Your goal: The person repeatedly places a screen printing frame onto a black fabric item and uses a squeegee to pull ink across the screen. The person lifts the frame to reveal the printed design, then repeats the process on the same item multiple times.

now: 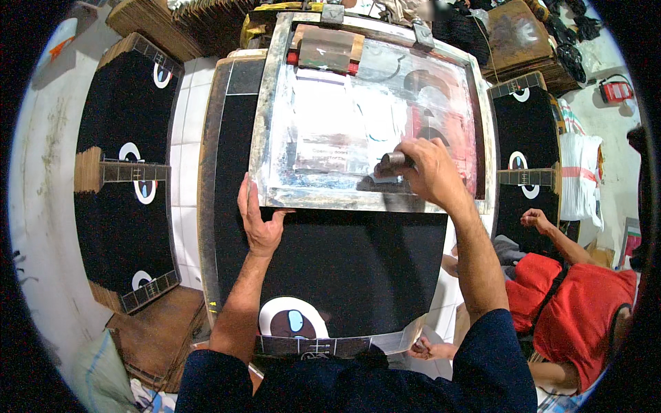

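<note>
A screen-printing frame [260, 165] with a pale, ink-smeared mesh lies over the upper part of a black board [351, 268], which shows a white-ringed eye print [289, 310]. My left hand [258, 224] grips the frame's lower left corner, fingers along the side and thumb at the bottom edge. My right hand [430, 172] is closed around a dark cylindrical handle [395, 161] over the lower right of the mesh; the tool's lower part is partly hidden. A brown block with red ends [325, 49] sits at the top left of the mesh.
Stacked black printed boards stand left [124, 234] and right [523, 131]. Cardboard piles [151, 20], dark bundles [451, 31] and white folded cloth [580, 179] lie around. A co-worker in red [571, 316] is at right, one hand [533, 220] near the right stack, another [423, 350] by my board's lower corner.
</note>
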A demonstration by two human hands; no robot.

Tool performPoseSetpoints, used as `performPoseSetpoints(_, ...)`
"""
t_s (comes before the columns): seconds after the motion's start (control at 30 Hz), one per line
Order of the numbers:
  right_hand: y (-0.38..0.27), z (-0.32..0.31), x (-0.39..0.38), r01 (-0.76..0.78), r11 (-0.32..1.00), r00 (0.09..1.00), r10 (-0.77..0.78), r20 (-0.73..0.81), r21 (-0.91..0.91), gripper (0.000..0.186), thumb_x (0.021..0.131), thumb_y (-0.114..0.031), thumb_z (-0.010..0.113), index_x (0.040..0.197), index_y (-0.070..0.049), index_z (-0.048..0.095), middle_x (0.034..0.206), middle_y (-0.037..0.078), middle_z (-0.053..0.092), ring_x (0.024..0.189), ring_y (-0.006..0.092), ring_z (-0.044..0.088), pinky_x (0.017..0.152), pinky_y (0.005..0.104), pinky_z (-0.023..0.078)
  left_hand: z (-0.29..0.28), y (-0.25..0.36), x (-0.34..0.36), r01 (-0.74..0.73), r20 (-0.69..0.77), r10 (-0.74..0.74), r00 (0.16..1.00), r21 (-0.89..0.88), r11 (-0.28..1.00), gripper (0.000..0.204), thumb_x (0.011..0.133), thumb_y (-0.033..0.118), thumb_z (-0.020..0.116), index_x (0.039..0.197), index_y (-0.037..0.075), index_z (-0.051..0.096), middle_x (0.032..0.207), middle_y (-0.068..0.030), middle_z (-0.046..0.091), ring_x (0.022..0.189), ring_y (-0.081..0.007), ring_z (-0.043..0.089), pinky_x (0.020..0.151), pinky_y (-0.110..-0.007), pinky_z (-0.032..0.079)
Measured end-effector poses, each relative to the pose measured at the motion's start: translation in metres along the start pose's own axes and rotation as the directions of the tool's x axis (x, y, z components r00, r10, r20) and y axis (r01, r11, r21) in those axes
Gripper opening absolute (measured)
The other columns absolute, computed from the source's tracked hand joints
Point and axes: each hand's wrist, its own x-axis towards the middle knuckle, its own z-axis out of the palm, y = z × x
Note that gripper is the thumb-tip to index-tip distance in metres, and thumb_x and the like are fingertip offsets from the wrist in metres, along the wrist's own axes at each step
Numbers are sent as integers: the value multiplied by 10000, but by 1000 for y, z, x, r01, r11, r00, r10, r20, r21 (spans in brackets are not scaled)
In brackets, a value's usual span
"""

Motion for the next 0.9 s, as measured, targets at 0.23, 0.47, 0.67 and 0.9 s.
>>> performPoseSetpoints(0.23,86,1,138,-6,999,998,3,-60,-43,440,813,-150,838,1197,-35,657,1029,239,733,965,407,725,813,454,581,0,1,1,-17,-3,17,1000,44,999,911,895,360,793,1592,105,264,1562,-293,360,1424,-438,427,1140,-556,425)
performPoseSetpoints(0.47,62,20,111,-35,999,962,30,-271,-12,354,751,-157,840,1067,-67,709,1034,187,724,969,413,686,843,502,552,0,0,-1,-16,-13,16,1000,26,1000,924,883,339,806,1595,94,271,1549,-297,365,1422,-441,429,1140,-541,432)
performPoseSetpoints(0.67,-40,30,-52,-128,992,983,126,-132,-10,348,748,17,733,1085,-35,666,1103,159,651,1061,412,601,896,481,497,0,3,3,-37,-35,37,999,4,999,973,813,161,871,1592,109,291,1548,-293,367,1423,-443,429,1137,-530,447)
performPoseSetpoints(0.9,-82,15,-67,1,999,851,22,-524,43,459,799,-321,846,1086,-35,632,1006,176,608,949,376,602,838,456,491,-28,47,39,-174,-199,154,968,-86,981,939,772,69,888,1556,91,372,1520,-282,431,1414,-430,445,1142,-525,436)
